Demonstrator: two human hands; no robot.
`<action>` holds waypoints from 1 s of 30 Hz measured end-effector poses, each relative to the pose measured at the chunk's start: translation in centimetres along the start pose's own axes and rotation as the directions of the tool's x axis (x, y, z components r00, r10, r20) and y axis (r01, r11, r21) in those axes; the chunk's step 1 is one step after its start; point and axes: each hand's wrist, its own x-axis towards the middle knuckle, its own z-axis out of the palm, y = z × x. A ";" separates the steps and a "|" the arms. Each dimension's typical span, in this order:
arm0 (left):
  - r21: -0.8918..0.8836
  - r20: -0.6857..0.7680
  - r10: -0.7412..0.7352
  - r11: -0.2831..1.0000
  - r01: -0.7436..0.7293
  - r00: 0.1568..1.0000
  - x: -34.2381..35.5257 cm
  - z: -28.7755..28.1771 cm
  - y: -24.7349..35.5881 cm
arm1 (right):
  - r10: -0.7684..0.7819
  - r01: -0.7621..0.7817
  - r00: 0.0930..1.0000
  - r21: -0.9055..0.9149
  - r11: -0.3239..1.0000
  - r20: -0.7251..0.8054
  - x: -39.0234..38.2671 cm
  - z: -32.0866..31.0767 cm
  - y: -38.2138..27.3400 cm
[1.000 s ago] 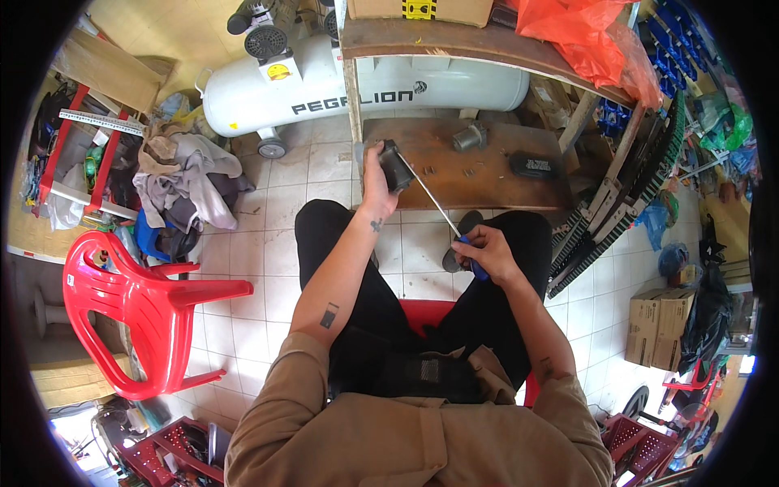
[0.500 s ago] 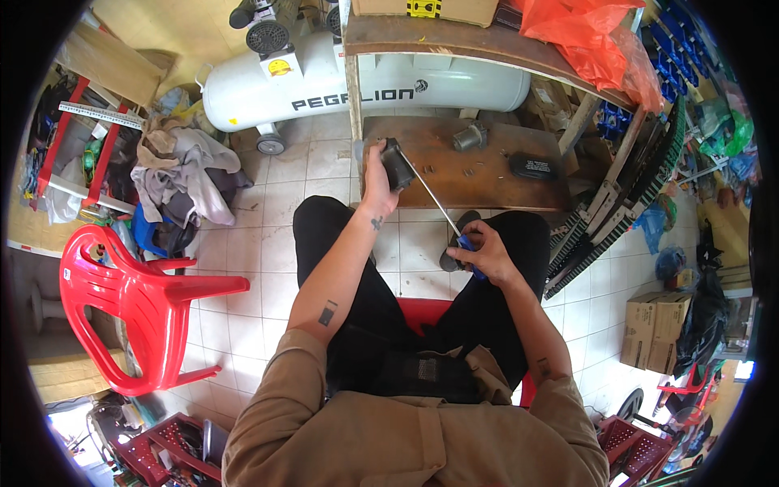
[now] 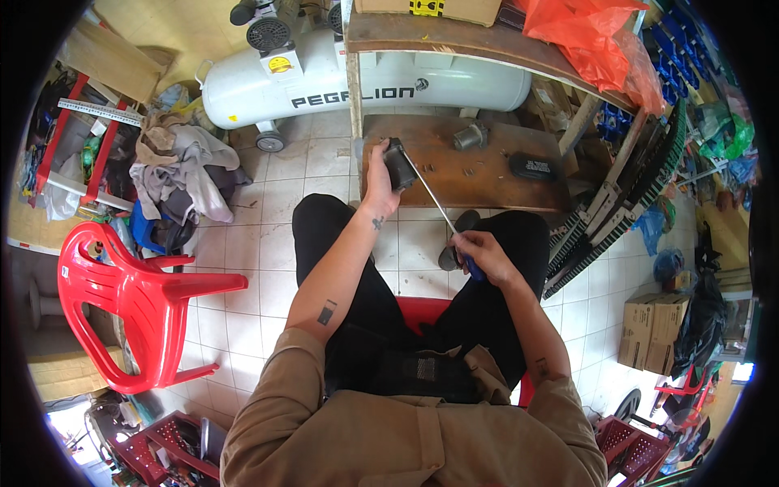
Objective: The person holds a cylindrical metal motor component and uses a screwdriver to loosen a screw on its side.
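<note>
My left hand (image 3: 379, 180) is closed around a dark, roughly cylindrical housing (image 3: 399, 169), held up at the left end of a low brown wooden board (image 3: 507, 192). In my right hand (image 3: 487, 255) is a screwdriver (image 3: 436, 197) with a blue handle and a long metal shaft. Its shaft slants up and left, and the tip meets the housing's upper right edge. My fingers cover most of the handle. On the board lie a grey metal cylindrical part (image 3: 469, 137), a black oval cover (image 3: 531, 166) and several small dark pieces (image 3: 469, 171), perhaps screws.
Behind the board stands a white compressor tank (image 3: 268, 89). A red plastic chair (image 3: 134, 300) is at left, near a heap of cloths (image 3: 182, 166). Black cable chains (image 3: 600, 215) lean at right, with cardboard boxes (image 3: 652, 331) beyond. Overhead, a shelf (image 3: 479, 40) carries a red plastic bag (image 3: 580, 40).
The fingers of my right hand have shifted their grip around the screwdriver handle, closing further over it. My left hand and the housing stay nearly in place.
</note>
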 end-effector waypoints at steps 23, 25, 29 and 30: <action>0.029 -0.006 -0.015 0.999 0.015 1.000 0.3 -0.1 0.1 | -0.112 0.109 0.992 -0.049 0.993 -0.058 -0.1 0.8 -0.1; 0.038 -0.012 -0.003 0.999 0.004 1.000 0.4 -0.1 0.0 | -0.129 0.118 0.988 -0.118 0.986 -0.086 0.4 0.1 0.9; 0.026 0.007 -0.020 0.999 0.020 1.000 0.4 -0.2 -0.2 | -0.054 0.055 0.994 -0.002 0.999 -0.090 0.6 -0.2 1.0; 0.022 0.002 -0.022 1.000 0.022 1.000 0.4 -0.2 -0.1 | -0.062 0.063 0.991 0.007 0.998 -0.117 0.4 0.1 0.5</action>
